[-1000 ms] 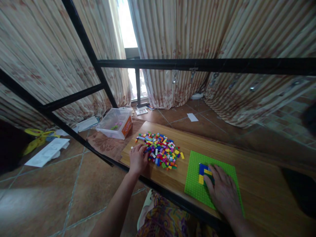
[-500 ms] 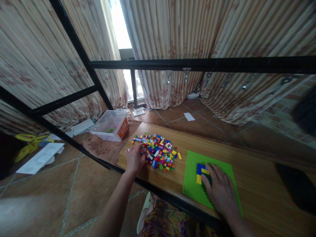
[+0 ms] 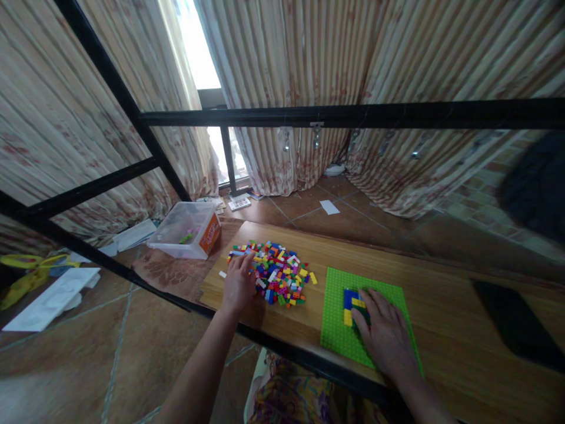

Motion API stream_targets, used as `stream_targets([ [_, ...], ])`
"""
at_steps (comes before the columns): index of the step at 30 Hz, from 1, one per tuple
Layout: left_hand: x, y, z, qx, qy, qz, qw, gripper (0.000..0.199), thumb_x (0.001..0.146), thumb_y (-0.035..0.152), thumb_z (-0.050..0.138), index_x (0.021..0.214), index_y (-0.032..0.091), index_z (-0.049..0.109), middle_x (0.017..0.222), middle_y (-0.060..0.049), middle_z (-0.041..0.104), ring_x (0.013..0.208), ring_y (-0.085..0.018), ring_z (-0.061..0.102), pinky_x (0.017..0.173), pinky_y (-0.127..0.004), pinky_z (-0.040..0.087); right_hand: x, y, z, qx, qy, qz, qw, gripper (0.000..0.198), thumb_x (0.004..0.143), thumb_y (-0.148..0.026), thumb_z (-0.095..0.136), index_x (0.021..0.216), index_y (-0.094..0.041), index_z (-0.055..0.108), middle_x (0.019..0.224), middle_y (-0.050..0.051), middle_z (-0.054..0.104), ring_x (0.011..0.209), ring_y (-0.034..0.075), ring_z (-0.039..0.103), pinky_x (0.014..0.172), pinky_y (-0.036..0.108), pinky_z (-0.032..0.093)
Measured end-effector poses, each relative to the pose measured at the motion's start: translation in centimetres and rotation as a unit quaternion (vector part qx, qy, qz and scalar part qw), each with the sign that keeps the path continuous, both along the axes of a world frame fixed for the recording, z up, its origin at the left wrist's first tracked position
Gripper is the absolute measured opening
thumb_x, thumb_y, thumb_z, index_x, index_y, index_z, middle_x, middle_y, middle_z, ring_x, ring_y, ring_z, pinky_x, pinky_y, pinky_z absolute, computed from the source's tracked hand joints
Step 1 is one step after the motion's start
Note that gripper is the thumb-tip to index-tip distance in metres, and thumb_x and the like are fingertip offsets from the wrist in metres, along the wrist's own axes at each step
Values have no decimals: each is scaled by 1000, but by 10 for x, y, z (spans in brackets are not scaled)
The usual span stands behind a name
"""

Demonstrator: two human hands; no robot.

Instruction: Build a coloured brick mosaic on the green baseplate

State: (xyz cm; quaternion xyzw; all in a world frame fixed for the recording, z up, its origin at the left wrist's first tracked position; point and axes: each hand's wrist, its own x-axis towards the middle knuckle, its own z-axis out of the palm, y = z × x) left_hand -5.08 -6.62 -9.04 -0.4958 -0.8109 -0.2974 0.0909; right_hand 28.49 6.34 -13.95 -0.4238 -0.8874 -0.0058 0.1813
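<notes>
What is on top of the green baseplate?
Blue, yellow and dark green bricks are seen on the green baseplate. The right hand covers part of it, so whatever lies beneath that hand cannot be seen.

We see a dim room, lit mainly by daylight from the window [image 3: 200, 53], which burns out to white between the curtains [image 3: 300, 70]. A pale glare spreads over the floor [image 3: 26, 377] at lower left, and the right end of the table [image 3: 441, 312] falls darker. We find fine detail soft among the bricks [image 3: 282, 274], and wide-angle stretching towards the edges.
</notes>
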Motion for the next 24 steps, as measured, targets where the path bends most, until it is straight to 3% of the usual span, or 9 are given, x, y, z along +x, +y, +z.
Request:
stream_targets([
  [5, -5, 10, -1, 6, -18, -9, 1000, 50, 77, 10, 53, 126, 21, 55, 118, -10, 61, 115, -27, 53, 102, -43, 43, -1, 0, 1, -5, 5, -5, 1000, 55, 95, -50, 30, 137, -17, 45, 139, 14, 49, 132, 30, 41, 107, 52, 31],
  [9, 0, 10, 5, 98, -184, 21, 978, 46, 77, 18, 59, 122, 18, 57, 118, -11, 62, 109, -25, 59, 96, -42, 47, -1, 0, 2, -7, 13, -1, 1000, 54, 94, -49, 33, 136, -18, 46, 138, 14, 50, 131, 29, 42, 106, 51, 32],
  [11, 11, 8, 12, 154, -333, 15, 930, 48, 74, 23, 65, 121, 16, 57, 115, -11, 64, 104, -23, 62, 93, -40, 49, -2, 0, 3, -10, 16, -1, 1000, 53, 94, -49, 33, 136, -18, 46, 138, 14, 50, 130, 30, 43, 106, 52, 32],
  [14, 40, 6, 26, 201, -557, -32, 805, 53, 69, 27, 72, 119, 15, 59, 110, -9, 67, 104, -22, 63, 93, -37, 49, -3, -1, 5, -15, 19, -5, 1000, 53, 94, -48, 35, 136, -18, 47, 139, 14, 50, 130, 30, 42, 106, 52, 32],
  [16, 63, 6, 34, 206, -656, -66, 723, 50, 68, 27, 74, 116, 17, 62, 109, -8, 68, 102, -21, 65, 94, -38, 49, -3, -1, 6, -20, 24, -6, 999, 52, 94, -47, 35, 136, -19, 47, 139, 14, 50, 130, 30, 43, 107, 52, 32],
  [18, 85, 8, 39, 206, -715, -94, 662, 44, 68, 25, 75, 110, 17, 64, 110, -8, 68, 102, -22, 66, 96, -39, 49, -4, -1, 7, -28, 34, -6, 999, 51, 94, -46, 37, 136, -19, 47, 140, 13, 50, 130, 29, 43, 107, 53, 31],
  [21, 110, 13, 37, 185, -767, -111, 604, 37, 69, 23, 76, 104, 15, 66, 109, -9, 69, 98, -21, 67, 97, -39, 50, -5, -2, 13, -53, 62, -8, 997, 50, 94, -46, 40, 135, -20, 50, 139, 13, 51, 130, 29, 43, 107, 54, 31],
  [24, 128, 16, 30, 141, -799, -114, 573, 33, 70, 25, 76, 100, 15, 66, 102, -9, 71, 89, -18, 69, 89, -35, 54, -7, -8, 32, -85, 141, -27, 986, 45, 94, -45, 41, 127, -19, 57, 134, 13, 54, 126, 28, 46, 105, 51, 35],
])
